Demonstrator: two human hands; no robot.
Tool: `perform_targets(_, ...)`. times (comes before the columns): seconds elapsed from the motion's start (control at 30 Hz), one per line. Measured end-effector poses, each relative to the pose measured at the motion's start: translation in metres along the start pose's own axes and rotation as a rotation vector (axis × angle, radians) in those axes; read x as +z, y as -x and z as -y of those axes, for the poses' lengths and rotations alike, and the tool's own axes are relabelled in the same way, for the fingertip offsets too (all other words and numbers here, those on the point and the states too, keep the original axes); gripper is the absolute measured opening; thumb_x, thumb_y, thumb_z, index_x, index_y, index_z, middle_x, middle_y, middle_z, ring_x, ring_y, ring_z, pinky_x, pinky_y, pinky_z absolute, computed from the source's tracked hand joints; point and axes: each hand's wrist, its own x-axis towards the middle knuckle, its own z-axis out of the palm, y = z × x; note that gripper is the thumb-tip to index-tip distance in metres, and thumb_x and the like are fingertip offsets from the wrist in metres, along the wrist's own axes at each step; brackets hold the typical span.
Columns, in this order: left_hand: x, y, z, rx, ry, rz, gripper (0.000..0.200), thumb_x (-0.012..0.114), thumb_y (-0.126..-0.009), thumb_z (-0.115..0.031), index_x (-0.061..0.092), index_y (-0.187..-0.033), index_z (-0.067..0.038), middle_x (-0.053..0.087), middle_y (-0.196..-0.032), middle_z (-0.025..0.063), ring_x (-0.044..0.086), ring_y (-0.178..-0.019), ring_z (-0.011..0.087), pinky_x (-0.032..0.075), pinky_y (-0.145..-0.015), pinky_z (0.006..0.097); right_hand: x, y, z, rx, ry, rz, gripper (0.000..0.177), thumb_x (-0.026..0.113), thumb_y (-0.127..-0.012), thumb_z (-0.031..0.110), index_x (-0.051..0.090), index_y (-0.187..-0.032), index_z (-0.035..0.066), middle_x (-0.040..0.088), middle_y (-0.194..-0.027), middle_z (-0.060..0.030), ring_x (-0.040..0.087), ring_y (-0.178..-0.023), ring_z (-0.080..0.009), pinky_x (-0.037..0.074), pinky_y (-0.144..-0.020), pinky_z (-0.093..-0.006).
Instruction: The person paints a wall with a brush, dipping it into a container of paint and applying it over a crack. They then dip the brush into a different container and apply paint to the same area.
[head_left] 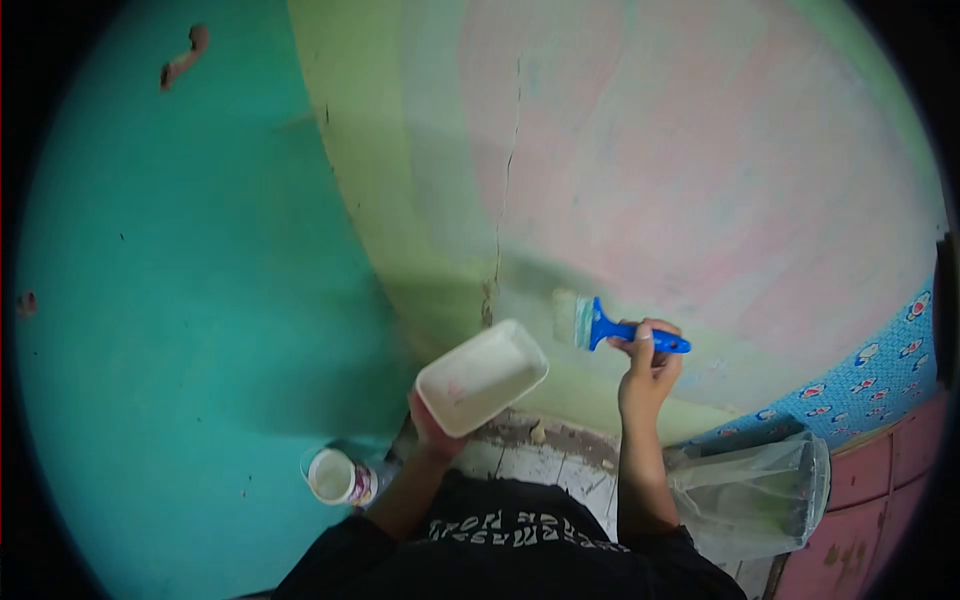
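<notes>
Pale green wall with blotchy pink paint point(650, 150) fills most of my feed, rising behind a white rectangular tray with rounded corners point(490, 375), my landmark here. Left of the tray I see a broad teal wall point(190, 230), meeting the paler one at a corner. A large container wrapped in clear plastic point(750, 495) lies to the tray's lower right, below a blue patterned wall strip point(860, 385). Whitish floor tiles point(530, 478) show just below the tray. I make out reddish marks inside it; the left hand point(435, 425) grips its lower left edge. A small white bucket with a purple-marked side point(333, 477) sits to its lower left. Right of the tray, the right hand point(655, 352) grasps a flat paintbrush with a blue handle point(620, 332), pale bristles pointing left; I cannot tell whether they touch the wall.
</notes>
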Motion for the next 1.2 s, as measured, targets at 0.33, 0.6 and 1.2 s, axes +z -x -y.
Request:
perform_targets(0.33, 0.034, -0.003, -0.002, -0.194, 0.405, 0.046, 0.08, 0.03, -0.097, -0.065, 0.047, -0.151, -0.008, 0.057, -0.145, 0.0154, 0.059, -0.129, 0.0385, 0.05, -0.104, 0.0573, 0.002, 0.029, 0.041, 0.017, 0.062, 0.083, 0.018, 0.059, -0.104, 0.008, 0.051, -0.117, -0.002, 0.068, -0.099, -0.0193, 0.071, -0.086, -0.0229, 0.064, -0.069, -0.0343)
perform_targets(0.6, 0.032, 0.013, 0.011, -0.094, 0.101, 0.08, 0.078, 0.03, -0.098, -0.06, 0.049, -0.149, -0.004, 0.059, -0.144, 0.0156, 0.059, -0.131, 0.0345, 0.048, -0.111, 0.0512, 0.013, 0.052, 0.022, 0.143, 0.079, 0.157, 0.021, 0.057, -0.103, 0.004, 0.048, -0.121, 0.0, 0.06, -0.096, -0.0113, 0.066, -0.08, -0.0153, 0.061, -0.063, -0.0299)
perform_targets(1.2, 0.046, 0.013, 0.024, -0.334, 0.467, 0.03, 0.074, 0.032, -0.1, -0.057, 0.051, -0.146, -0.003, 0.06, -0.142, 0.0159, 0.061, -0.128, 0.0318, 0.048, -0.11, 0.0494, 0.023, 0.068, 0.003, 0.308, 0.164, 0.321, 0.014, 0.062, -0.101, 0.004, 0.055, -0.111, -0.001, 0.064, -0.09, -0.0082, 0.07, -0.071, -0.0135, 0.059, -0.063, -0.0265)
